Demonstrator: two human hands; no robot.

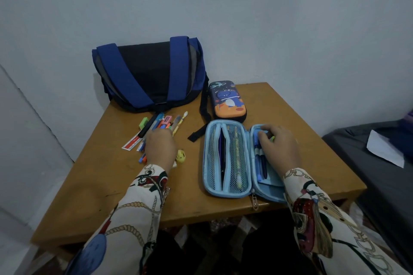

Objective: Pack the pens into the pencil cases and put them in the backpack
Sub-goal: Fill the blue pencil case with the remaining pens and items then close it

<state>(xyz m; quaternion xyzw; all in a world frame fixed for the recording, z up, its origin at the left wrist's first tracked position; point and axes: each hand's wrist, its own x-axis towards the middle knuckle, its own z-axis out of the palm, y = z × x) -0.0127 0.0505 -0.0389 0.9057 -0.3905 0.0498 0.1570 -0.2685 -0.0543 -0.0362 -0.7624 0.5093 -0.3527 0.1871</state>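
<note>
A light blue pencil case (225, 190) lies unzipped and spread flat at the table's front right, with pens behind its mesh pockets. My right hand (279, 147) rests in its right half, fingers curled on blue pens (260, 158) lying there. My left hand (161, 148) is over a loose pile of pens and markers (165, 123) at the left middle, fingers down on them; whether it grips one is hidden. A closed pencil case (226, 101) with a dinosaur print lies at the back. A blue and black backpack (147, 73) leans against the wall, closed.
The wooden table (111, 185) stands in a corner of pale walls. A red ruler (131, 143), a green eraser (143, 123) and a small yellow sharpener (180, 156) lie near the pens. The backpack's black strap (202, 127) trails beside the cases. A grey bed with paper (384, 152) is right.
</note>
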